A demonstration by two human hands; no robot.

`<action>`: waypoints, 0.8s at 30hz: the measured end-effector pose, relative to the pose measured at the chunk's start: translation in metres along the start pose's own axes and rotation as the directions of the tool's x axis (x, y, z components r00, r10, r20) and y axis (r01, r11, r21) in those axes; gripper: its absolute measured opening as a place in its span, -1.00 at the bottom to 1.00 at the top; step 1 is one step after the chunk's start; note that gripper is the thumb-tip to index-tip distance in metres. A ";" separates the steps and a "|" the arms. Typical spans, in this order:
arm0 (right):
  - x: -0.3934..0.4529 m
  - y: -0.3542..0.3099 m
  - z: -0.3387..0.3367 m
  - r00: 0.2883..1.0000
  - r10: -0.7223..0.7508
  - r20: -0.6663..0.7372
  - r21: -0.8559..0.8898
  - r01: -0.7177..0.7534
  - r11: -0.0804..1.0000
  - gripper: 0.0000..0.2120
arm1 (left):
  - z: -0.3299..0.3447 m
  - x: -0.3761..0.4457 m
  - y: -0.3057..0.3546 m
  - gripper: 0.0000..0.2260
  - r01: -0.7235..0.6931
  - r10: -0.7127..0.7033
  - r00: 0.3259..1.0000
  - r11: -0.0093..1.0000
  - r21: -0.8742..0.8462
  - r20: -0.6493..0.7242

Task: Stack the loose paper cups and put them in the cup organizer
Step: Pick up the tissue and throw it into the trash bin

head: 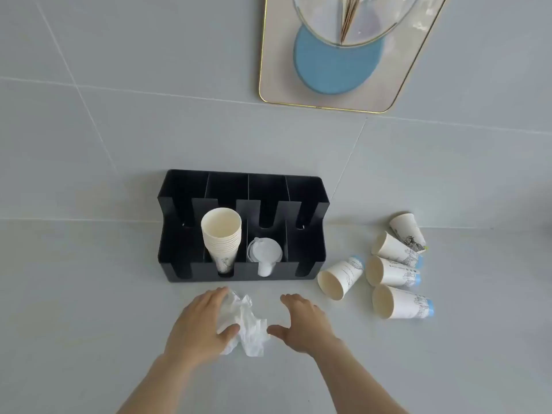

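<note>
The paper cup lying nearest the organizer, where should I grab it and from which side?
Grip that cup around its mid wall, from above with the right hand. It lies on its side, open mouth toward you, so thumb and fingers can span the wall without crushing the rim.

Bright, even daylight, soft faint shadows — wide-angle bending at the edges, slight overall softness, no harsh glare
</note>
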State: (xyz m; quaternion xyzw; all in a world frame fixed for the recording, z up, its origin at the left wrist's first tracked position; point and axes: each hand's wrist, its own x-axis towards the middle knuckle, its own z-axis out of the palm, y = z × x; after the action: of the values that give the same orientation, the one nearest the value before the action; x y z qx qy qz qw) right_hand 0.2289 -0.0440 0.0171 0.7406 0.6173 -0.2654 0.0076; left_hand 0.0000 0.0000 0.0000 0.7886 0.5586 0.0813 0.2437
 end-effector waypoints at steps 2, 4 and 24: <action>0.005 -0.006 0.011 0.999 0.025 0.025 0.038 -0.026 0.999 -0.26 | 0.005 0.001 -0.011 -0.29 0.023 -0.022 0.999 0.999 -0.040 0.028; 0.005 -0.011 0.023 0.998 0.041 0.055 0.046 -0.043 0.998 -0.27 | 0.011 -0.002 -0.022 -0.23 0.067 -0.064 0.995 0.997 -0.035 0.076; 0.012 -0.038 0.077 0.967 0.254 0.034 0.564 -0.229 0.793 -0.66 | 0.066 0.000 -0.022 -0.39 0.221 -0.170 0.973 0.888 -0.403 0.159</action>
State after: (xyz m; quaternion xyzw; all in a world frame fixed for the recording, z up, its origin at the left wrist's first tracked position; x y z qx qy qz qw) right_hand 0.1656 -0.0504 -0.0418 0.7878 0.4118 -0.4164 -0.1907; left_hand 0.0073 -0.0139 -0.0675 0.6611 0.5894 0.1269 0.4466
